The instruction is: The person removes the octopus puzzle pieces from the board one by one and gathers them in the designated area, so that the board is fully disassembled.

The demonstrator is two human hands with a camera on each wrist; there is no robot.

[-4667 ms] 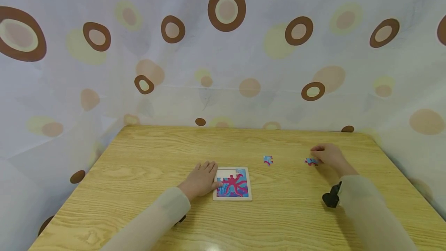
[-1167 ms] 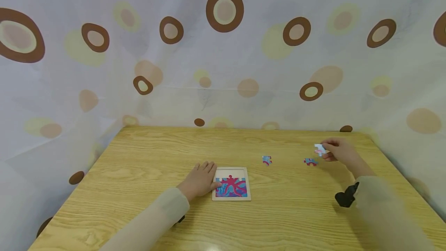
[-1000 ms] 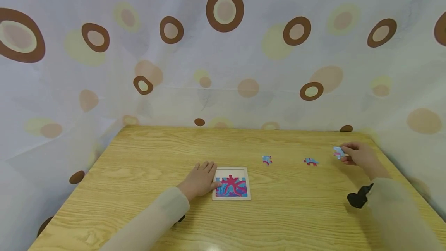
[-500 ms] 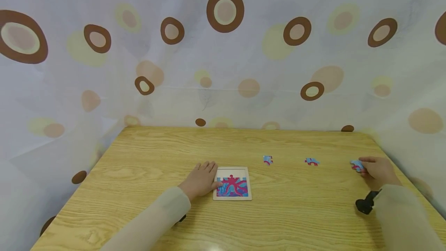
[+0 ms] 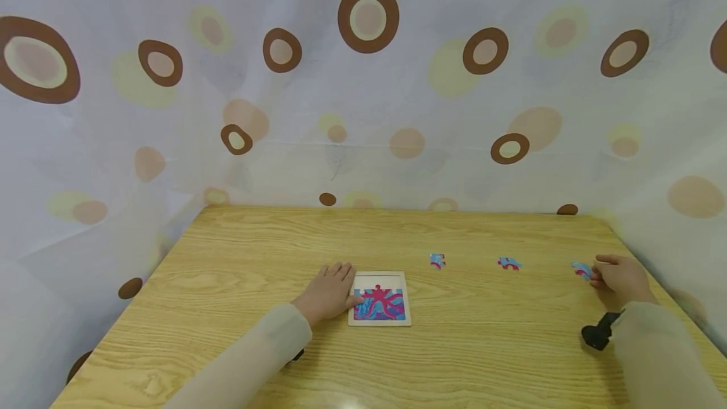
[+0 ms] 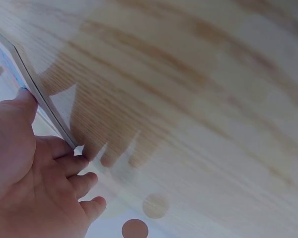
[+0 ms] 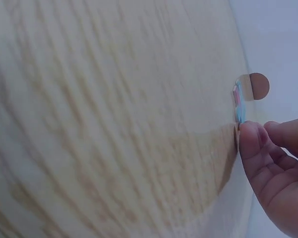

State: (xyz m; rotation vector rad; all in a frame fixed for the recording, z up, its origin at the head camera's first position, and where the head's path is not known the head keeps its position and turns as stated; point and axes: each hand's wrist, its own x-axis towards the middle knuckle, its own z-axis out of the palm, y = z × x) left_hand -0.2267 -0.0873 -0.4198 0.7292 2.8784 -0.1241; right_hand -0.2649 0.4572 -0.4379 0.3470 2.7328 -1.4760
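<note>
- I see the left hand (image 5: 325,292) spread, thumb on the octopus puzzle tray (image 5: 379,324) at nine o'clock.
- First jigsaw piece (image 5: 437,262), second jigsaw piece (image 5: 509,264): towards two o'clock from it.
- Third jigsaw piece (image 5: 580,269), near three o'clock: down now, raised a second ago; probably light, stiff; I'd pinch opposite edges.
- Right hand (image 5: 623,279): narrow beside it; I can't tell if it's pinching.

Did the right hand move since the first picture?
Yes, rightward: in the head view, the right hand was mostly left of the lower-right brown dot on the backdrop; now it's right of that dot.
</note>
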